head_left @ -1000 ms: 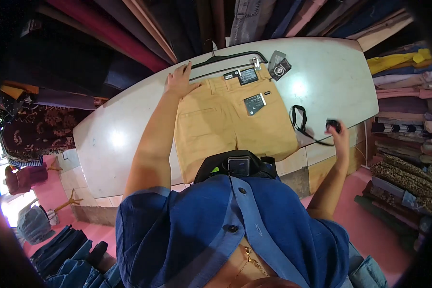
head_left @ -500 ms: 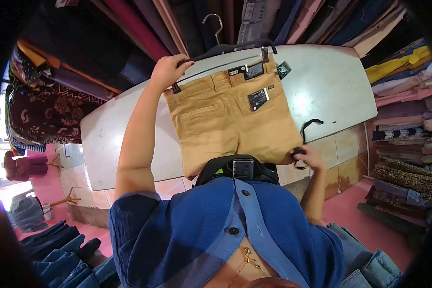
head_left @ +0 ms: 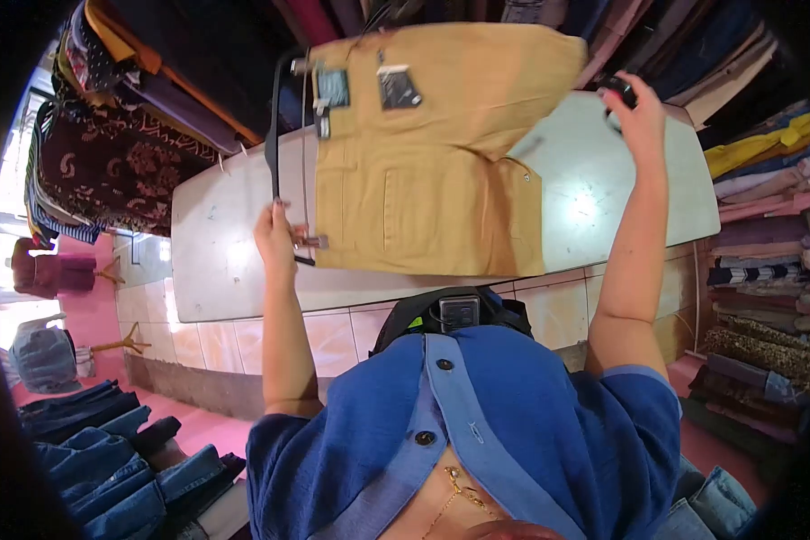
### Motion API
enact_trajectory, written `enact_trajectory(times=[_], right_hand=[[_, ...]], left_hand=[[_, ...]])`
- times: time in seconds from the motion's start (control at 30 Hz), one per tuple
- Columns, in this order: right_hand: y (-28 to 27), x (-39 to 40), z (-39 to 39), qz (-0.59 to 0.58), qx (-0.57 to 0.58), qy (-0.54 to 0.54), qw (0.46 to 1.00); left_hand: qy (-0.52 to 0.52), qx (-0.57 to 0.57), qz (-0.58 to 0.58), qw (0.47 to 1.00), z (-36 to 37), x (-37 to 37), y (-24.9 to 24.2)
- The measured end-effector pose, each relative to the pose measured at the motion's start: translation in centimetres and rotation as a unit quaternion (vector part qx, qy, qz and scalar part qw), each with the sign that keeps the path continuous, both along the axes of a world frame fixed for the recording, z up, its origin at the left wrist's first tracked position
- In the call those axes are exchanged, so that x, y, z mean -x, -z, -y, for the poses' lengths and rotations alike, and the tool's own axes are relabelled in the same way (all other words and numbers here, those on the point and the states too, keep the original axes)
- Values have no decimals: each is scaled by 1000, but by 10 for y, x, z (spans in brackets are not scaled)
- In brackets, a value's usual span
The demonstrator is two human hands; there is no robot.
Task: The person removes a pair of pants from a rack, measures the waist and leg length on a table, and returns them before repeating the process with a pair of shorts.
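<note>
My left hand [head_left: 277, 238] is closed around the lower end of a black clip hanger [head_left: 275, 148], held upright at the left. Clipped along its waistband, a pair of tan shorts [head_left: 441, 126] spreads sideways over the table, legs pointing right. Dark tags [head_left: 399, 87] hang on the upper part of the shorts. Right of the leg hems, raised above the table, my right hand [head_left: 641, 117] grips a small black object [head_left: 617, 90] that I cannot identify. The hanger's hook is not clearly visible.
Beneath the shorts is a white table [head_left: 220, 216]. Hanging clothes line the far side and left, including a dark patterned garment [head_left: 99, 166]. Folded clothes [head_left: 765, 171] fill shelves at right. Folded jeans [head_left: 108, 459] lie at lower left. A black pouch [head_left: 396, 324] sits at my waist.
The hanger and shorts have turned sideways, the waistband now facing left and the legs right. My right hand has moved up and right with the black object, away from the shorts.
</note>
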State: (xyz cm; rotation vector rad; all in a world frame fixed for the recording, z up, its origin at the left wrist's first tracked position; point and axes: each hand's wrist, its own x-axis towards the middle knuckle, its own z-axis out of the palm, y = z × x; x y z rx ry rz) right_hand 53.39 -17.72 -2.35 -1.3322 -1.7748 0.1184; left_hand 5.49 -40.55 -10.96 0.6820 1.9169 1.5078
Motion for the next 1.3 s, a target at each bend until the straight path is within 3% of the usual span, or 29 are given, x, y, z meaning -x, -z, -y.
enact_trajectory(times=[0.07, 0.2, 0.23, 0.3, 0.33, 0.4, 0.47, 0.53, 0.6, 0.63, 0.73, 0.87, 0.93, 0.97, 1.0, 1.07, 1.13, 1.23, 1.3], right_hand=[[26, 19, 24, -10, 166, -5, 986], [119, 22, 59, 71, 283, -44, 955], [126, 23, 70, 71, 330, -44, 940], [126, 15, 88, 109, 407, -27, 906], [122, 3, 94, 149, 437, -10, 887], [131, -60, 95, 209, 399, 49, 891], [110, -132, 102, 287, 374, 193, 861], [52, -160, 121, 301, 359, 323, 822], [-3, -143, 141, 153, 403, 306, 849], [-4, -135, 145, 155, 404, 308, 847], [16, -91, 139, -10, 358, 25, 933], [122, 14, 118, -149, 527, -226, 805], [149, 73, 128, -159, 591, -246, 752], [153, 97, 136, -229, 627, -263, 697], [185, 105, 138, -236, 623, -296, 684], [212, 96, 135, -217, 613, -291, 701], [218, 67, 123, -313, 589, -220, 712], [228, 6, 101, -277, 488, -25, 827], [207, -19, 90, -194, 475, 33, 858]], left_hand=[[-46, 31, 14, 998, 34, 14, 56], [-89, 76, -16, 993, 94, 45, 163], [-95, 79, -14, 992, 100, 42, 159], [-107, 191, -213, 952, 103, 26, 141], [-108, 194, -210, 952, 104, 22, 136], [-98, 137, -452, 876, 100, 17, 132], [-53, 122, -438, 889, 97, 13, 129], [59, 68, -519, 850, 89, -2, 128], [109, 84, -502, 854, 85, -19, 125], [154, 111, -511, 838, 82, -28, 121], [218, 130, -509, 822, 73, -40, 123], [240, 199, -522, 794, 68, -44, 131], [250, 217, -537, 776, 68, -42, 132], [255, 214, -540, 773, 68, -40, 131], [262, 212, -542, 770, 68, -37, 131], [263, 212, -538, 772, 68, -34, 132], [261, 216, -531, 777, 69, -32, 133], [265, 231, -519, 779, 67, -33, 134], [210, 273, -545, 765, 61, -44, 130]])
